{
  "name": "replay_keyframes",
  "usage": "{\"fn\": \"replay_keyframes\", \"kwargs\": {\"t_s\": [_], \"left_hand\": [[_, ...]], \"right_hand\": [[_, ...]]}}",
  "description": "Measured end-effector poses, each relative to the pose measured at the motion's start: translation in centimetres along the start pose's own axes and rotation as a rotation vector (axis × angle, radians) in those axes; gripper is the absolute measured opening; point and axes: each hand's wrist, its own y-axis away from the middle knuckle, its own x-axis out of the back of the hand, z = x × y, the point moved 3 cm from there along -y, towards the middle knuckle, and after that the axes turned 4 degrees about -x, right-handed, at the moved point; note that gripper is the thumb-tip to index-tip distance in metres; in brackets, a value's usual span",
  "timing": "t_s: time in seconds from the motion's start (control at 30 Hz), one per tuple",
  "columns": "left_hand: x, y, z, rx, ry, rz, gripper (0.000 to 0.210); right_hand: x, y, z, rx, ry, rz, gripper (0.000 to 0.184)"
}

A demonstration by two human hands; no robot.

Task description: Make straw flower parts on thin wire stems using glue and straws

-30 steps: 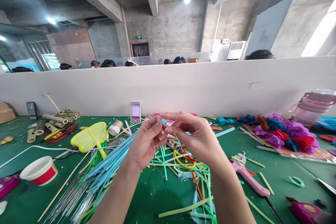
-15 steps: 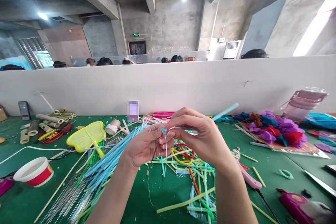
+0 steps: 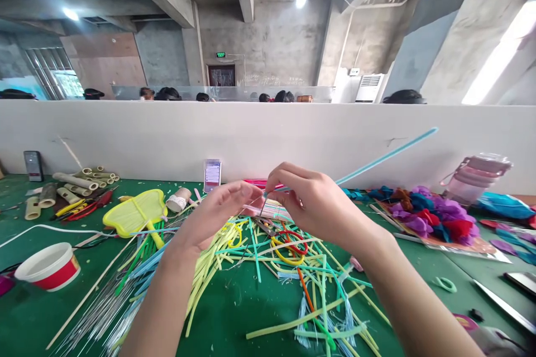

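Observation:
A long blue pipe cleaner (image 3: 385, 157) runs up and to the right out of my right hand (image 3: 307, 192), whose thumb and fingers pinch it near its lower end. My left hand (image 3: 221, 212) meets it at the fingertips, closed on a small blue end of the same piece; the exact grip is partly hidden. A thin wire hangs just below the fingertips. Under both hands lie loose yellow pipe cleaners (image 3: 209, 268) and a tool with red and yellow handles (image 3: 288, 256). Blue pipe cleaners (image 3: 146, 270) lie beside my left forearm, partly covered.
At left are a paper cup (image 3: 46, 279), a yellow plastic paddle (image 3: 136, 212), bamboo pieces (image 3: 75, 181) and bare wires (image 3: 96, 301). A phone (image 3: 212, 175) leans on the white partition (image 3: 125, 139). Crumpled purple and red material (image 3: 439, 212), a pink bottle (image 3: 477, 178) and a blade (image 3: 502, 304) are at right.
My right hand has shifted and turned, so much more of the blue pipe cleaner now sticks out to the upper right. My left hand has moved slightly left, uncovering yellow pipe cleaners.

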Motion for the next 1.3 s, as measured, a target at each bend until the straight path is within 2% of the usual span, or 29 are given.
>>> {"fn": "replay_keyframes", "kwargs": {"t_s": [0.13,0.27,0.33,0.43,0.57,0.63,0.7,0.77,0.87,0.97,1.17,1.3], "left_hand": [[-0.1,1.4,1.7,-0.046,-0.161,0.011,0.039],[-0.7,1.5,1.9,-0.088,-0.258,0.179,0.034],[-0.6,1.4,2.0,-0.130,-0.243,0.221,0.029],[0.3,1.6,2.5,-0.157,-0.242,0.234,0.023],[1.3,2.7,3.4,-0.108,-0.359,0.170,0.020],[1.7,3.3,3.8,-0.071,-0.440,0.176,0.021],[2.0,3.6,4.0,-0.058,-0.477,0.232,0.022],[2.2,3.7,4.1,-0.059,-0.479,0.271,0.024],[2.5,3.7,4.0,-0.057,-0.498,0.263,0.028],[2.8,3.9,4.2,-0.077,-0.498,0.282,0.026],[2.2,4.3,5.2,-0.211,-0.373,0.378,0.022],[1.6,4.2,5.2,-0.251,-0.334,0.389,0.020]], "right_hand": [[0.4,-1.6,-0.6,-0.003,0.170,-0.088,0.021],[1.0,-3.0,-1.6,-0.030,0.163,-0.147,0.021],[1.2,-3.1,-2.1,-0.037,0.127,-0.142,0.023],[1.0,-2.5,-2.9,-0.026,0.059,-0.087,0.025],[-0.4,-1.5,-3.8,-0.056,0.053,-0.015,0.025],[-1.3,-1.6,-4.2,-0.050,0.105,-0.023,0.025],[-1.8,-2.1,-4.6,-0.021,0.153,-0.045,0.026],[-1.9,-2.6,-4.9,0.013,0.173,-0.060,0.026],[-1.8,-3.0,-5.3,0.054,0.162,-0.059,0.026],[-1.5,-2.8,-5.7,0.052,0.141,0.002,0.024],[-0.7,-1.4,-6.8,0.042,0.133,0.318,0.016],[-0.5,-0.8,-7.2,0.090,0.204,0.379,0.016]]}}
